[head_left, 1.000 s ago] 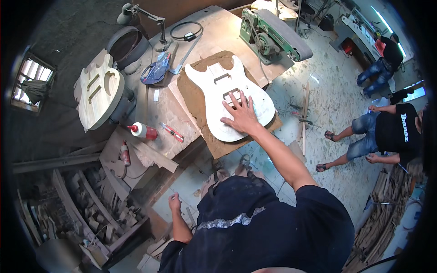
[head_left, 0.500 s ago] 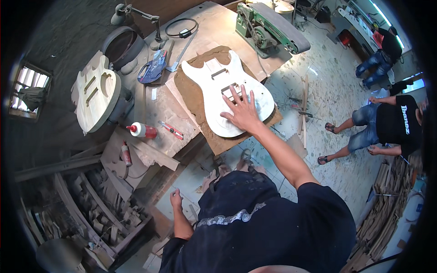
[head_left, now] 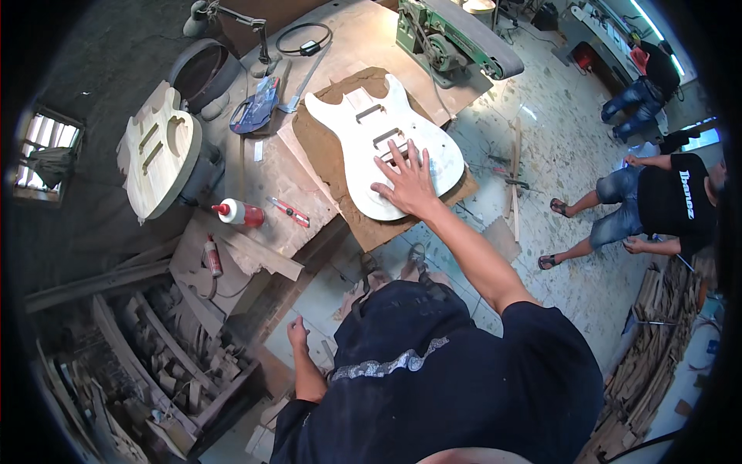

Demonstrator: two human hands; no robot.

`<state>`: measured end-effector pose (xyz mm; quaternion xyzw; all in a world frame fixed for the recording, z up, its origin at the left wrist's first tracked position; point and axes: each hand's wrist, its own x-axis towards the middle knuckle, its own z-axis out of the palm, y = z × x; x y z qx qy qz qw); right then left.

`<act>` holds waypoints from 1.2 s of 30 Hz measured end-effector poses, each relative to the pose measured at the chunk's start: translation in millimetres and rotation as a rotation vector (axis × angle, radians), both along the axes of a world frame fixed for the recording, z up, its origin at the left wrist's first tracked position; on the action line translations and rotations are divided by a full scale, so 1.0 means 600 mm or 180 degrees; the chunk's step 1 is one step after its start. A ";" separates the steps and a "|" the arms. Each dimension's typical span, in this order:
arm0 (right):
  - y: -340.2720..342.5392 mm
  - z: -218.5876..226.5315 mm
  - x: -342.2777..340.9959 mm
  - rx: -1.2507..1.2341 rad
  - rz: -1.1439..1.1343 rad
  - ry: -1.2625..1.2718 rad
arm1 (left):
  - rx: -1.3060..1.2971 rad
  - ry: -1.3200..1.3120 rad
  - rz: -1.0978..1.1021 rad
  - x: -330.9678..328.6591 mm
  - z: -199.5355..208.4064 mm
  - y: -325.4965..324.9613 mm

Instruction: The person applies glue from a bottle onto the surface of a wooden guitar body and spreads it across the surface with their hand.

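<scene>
My right hand (head_left: 407, 182) lies with fingers spread on a white solid electric guitar body (head_left: 363, 166), over its lower half beside the near rectangular pocket. The body lies flat, horns pointing away, on a brown board (head_left: 321, 139) at the bench's near edge. My left hand (head_left: 297, 332) hangs low at my left side, apart from the bench. Its fingers look loosely bent, but it is too small and foreshortened to tell whether they are closed; nothing shows in it.
A bare-wood guitar body (head_left: 158, 155) leans at left. On the bench are a red-capped glue bottle (head_left: 241, 213), a red utility knife (head_left: 290, 211), a metal square (head_left: 305, 85) and a green belt sander (head_left: 440, 46). A wood-scrap bin (head_left: 166, 363) stands lower left; a person (head_left: 665, 193) stands right.
The whole view has shifted, so the bench sits slightly higher in the picture. My right hand has slid a little toward the near end of the white body. My left hand still hangs.
</scene>
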<state>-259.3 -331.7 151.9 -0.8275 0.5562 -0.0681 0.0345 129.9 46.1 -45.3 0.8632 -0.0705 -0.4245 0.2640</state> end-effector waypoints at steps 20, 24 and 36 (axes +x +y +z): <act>0.078 0.000 -0.025 -0.0287 -0.0607 -0.0372 | -0.0130 0.0067 -0.0070 0.023 -0.015 -0.012; 0.145 0.011 -0.064 0.0235 0.0203 -0.0156 | 0.0181 0.0217 -0.0050 0.015 0.002 -0.003; 0.044 0.015 -0.094 -0.0117 -0.0059 0.0257 | 0.0051 0.0084 -0.0297 0.042 -0.026 -0.033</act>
